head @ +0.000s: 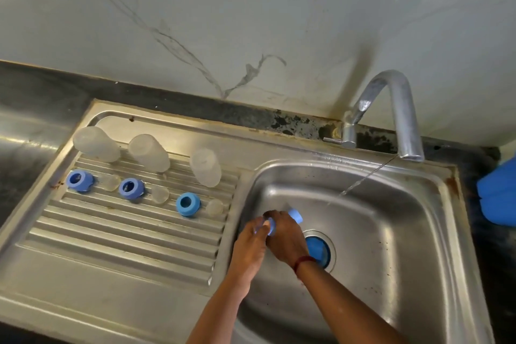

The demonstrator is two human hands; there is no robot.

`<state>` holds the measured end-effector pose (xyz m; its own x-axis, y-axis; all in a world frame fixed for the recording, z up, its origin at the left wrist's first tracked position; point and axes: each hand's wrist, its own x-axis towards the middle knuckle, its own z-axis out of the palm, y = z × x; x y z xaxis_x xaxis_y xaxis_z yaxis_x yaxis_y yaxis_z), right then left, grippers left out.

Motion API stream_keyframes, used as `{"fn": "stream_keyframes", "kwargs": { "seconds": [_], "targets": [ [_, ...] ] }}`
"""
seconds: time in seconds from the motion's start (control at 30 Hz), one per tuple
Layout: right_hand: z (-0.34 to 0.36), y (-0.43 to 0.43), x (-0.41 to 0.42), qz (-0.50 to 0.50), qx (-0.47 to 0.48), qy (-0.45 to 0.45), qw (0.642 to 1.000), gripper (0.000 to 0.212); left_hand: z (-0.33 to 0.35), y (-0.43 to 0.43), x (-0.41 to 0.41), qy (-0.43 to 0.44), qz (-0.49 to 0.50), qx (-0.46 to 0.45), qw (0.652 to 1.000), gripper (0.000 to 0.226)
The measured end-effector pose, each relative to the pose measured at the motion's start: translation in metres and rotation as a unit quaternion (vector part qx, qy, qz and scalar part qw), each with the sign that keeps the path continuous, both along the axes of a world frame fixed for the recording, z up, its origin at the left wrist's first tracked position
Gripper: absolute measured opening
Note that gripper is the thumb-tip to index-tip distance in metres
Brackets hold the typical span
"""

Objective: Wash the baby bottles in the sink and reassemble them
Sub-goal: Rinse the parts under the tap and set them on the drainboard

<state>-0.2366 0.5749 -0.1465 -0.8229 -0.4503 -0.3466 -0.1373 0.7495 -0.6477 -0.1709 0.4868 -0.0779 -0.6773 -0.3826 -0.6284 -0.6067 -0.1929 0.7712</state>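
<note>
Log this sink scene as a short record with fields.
bottles: three, clear, standing on the drainboard
rings: three, blue, in a row in front of the bottles
nipples: three, clear, one right of each ring
tap: running a thin stream into the sink
left hand: holds a blue part
right hand: holds a pale part
drain: blue thing in it

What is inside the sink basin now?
The left hand and right hand hold pale blue bottle parts. A blue drain stopper shows partly; the right wrist covers the rest.
</note>
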Motion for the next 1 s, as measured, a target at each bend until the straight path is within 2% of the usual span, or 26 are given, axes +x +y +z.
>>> {"fn": "stream_keyframes", "kwargs": {
  "seconds": [0.07, 0.17, 0.27, 0.33, 0.4, 0.5, 0.57, 0.67, 0.73, 0.8, 0.93, 1.0],
  "targets": [
    [0.015, 0.018, -0.003, -0.139, -0.085, -0.054, 0.985, 0.036, 0.008, 0.001, -0.002, 0.023, -0.028, -0.03, 0.999, 0.019],
    [0.042, 0.049, -0.013, -0.338, -0.206, -0.199, 0.896, 0.018, 0.016, 0.011, -0.013, 0.04, -0.091, -0.071, 0.992, 0.035],
    [0.064, 0.081, -0.022, -0.396, -0.281, -0.28, 0.828, 0.032, 0.019, 0.029, -0.034, 0.06, -0.183, -0.143, 0.971, 0.059],
    [0.075, 0.094, -0.025, -0.398, -0.319, -0.307, 0.803, 0.04, 0.021, 0.045, -0.049, 0.071, -0.233, -0.165, 0.956, 0.066],
    [0.087, 0.1, -0.026, -0.398, -0.356, -0.312, 0.786, 0.04, 0.021, 0.058, -0.061, 0.089, -0.241, -0.168, 0.952, 0.066],
    [0.101, 0.104, -0.032, -0.385, -0.368, -0.272, 0.802, 0.042, 0.023, 0.072, -0.075, 0.137, -0.216, -0.139, 0.957, 0.052],
    [0.105, 0.108, -0.038, -0.361, -0.351, -0.243, 0.829, 0.042, 0.023, 0.078, -0.084, 0.162, -0.211, -0.132, 0.955, 0.04],
    [0.106, 0.114, -0.045, -0.295, -0.348, -0.197, 0.868, 0.035, 0.02, 0.08, -0.095, 0.18, -0.177, -0.151, 0.956, 0.038],
    [0.102, 0.115, -0.049, -0.25, -0.327, -0.123, 0.903, 0.044, 0.015, 0.08, -0.101, 0.193, -0.158, -0.17, 0.953, 0.04],
    [0.099, 0.114, -0.054, -0.248, -0.291, -0.06, 0.922, 0.045, 0.009, 0.079, -0.102, 0.199, -0.16, -0.176, 0.951, 0.043],
    [0.094, 0.118, -0.063, -0.307, -0.273, 0.001, 0.912, 0.04, 0.005, 0.073, -0.103, 0.188, -0.232, -0.226, 0.927, 0.069],
    [0.089, 0.119, -0.063, -0.285, -0.25, 0.016, 0.925, 0.045, 0.004, 0.068, -0.102, 0.163, -0.233, -0.249, 0.926, 0.083]
  ]
}}
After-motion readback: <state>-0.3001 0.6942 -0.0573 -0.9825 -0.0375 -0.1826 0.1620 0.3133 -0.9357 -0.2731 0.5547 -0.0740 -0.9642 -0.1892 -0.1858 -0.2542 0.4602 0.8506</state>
